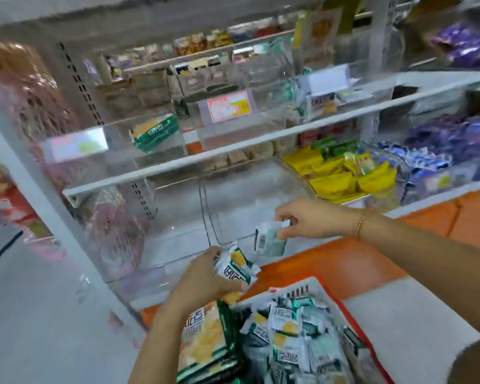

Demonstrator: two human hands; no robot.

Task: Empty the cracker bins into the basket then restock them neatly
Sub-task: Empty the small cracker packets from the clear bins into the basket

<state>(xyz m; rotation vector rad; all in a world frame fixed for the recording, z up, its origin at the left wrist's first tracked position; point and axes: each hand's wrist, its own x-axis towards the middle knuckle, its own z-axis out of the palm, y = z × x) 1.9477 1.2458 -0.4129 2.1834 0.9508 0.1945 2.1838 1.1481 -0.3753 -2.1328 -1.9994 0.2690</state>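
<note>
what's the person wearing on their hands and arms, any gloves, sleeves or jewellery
No gloves on the left hand or the right hand, and both forearms are bare with no sleeve in view. The only thing worn is a thin gold-coloured bracelet on the right wrist. The left wrist shows no watch or band.

Bin [250, 189]: clear hard plastic, smooth, glossy w/ glare. Pack [237, 266] at bin's front edge: thin plastic film, shiny, crinkled; same for the heap in basket [275, 293] below bin. Basket wall: white plastic, matt, slotted. Shelf [178, 163] above bin: white painted metal, smooth. Yellow packs [344, 176] right of bin: glossy film. Tag [229, 106] above bin: paper behind clear plastic. Bracelet [360, 224] right of bin: shiny gold-coloured metal.
</note>
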